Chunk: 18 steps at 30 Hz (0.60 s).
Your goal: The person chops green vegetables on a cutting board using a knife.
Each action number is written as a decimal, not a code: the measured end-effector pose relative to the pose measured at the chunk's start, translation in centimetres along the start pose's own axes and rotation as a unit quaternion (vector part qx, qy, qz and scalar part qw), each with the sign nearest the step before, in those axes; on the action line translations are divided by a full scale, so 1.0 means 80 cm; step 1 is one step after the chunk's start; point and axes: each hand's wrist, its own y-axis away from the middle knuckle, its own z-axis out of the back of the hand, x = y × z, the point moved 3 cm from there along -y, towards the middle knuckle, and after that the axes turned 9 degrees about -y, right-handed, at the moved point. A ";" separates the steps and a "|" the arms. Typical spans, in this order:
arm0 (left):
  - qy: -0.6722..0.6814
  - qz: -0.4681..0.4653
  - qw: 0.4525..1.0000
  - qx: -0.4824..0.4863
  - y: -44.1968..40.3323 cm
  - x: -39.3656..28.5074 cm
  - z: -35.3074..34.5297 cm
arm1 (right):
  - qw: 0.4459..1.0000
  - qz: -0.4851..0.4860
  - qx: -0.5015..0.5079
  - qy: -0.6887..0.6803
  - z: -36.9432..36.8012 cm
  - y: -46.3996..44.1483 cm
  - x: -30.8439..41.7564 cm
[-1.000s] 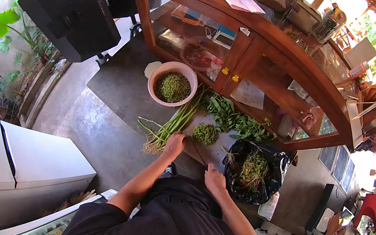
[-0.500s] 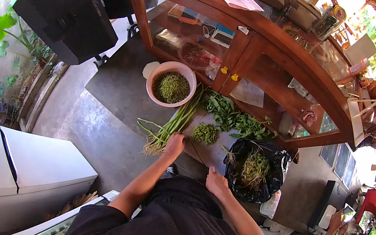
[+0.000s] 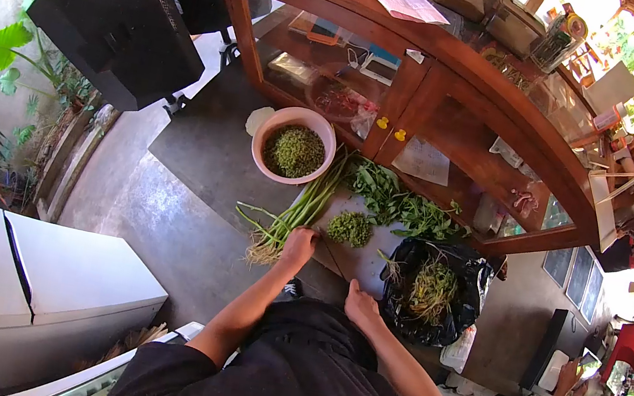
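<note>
- Centre: the left hand (image 3: 299, 247) touches rooted green stalks (image 3: 309, 203); the right hand (image 3: 360, 302) grips a thin knife (image 3: 336, 262).
- Just above: a heap of chopped greens (image 3: 349, 229), leafy sprigs (image 3: 396, 201), a pink bowl (image 3: 297, 115) of greenery.
- Right of centre: a black plastic bag (image 3: 470, 292) containing root scraps (image 3: 430, 292).
- Lower left: a white refrigerator (image 3: 78, 271).

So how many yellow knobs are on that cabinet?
2: a left knob and a right knob, side by side where the cabinet doors meet. Any round the back would be hidden.
</note>
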 end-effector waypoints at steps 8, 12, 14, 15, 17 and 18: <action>0.031 -0.014 0.999 0.005 -0.003 0.003 0.001 | 1.000 0.004 -0.004 -0.022 -0.001 -0.012 0.015; 0.023 -0.004 1.000 -0.015 -0.004 0.003 0.000 | 0.999 0.012 -0.004 -0.030 -0.015 -0.023 0.007; 0.029 -0.009 0.999 -0.024 -0.004 0.009 -0.007 | 1.000 0.020 -0.010 0.004 -0.010 -0.010 -0.004; 0.029 -0.010 0.999 -0.024 -0.005 0.006 -0.001 | 1.000 0.020 -0.011 0.004 -0.007 -0.005 -0.007; 0.023 -0.003 1.000 0.015 -0.005 -0.003 0.017 | 1.000 0.016 -0.006 0.024 -0.005 0.005 -0.013; 0.023 -0.003 1.000 0.016 -0.003 -0.002 0.016 | 1.000 0.015 -0.005 0.024 -0.010 0.005 -0.017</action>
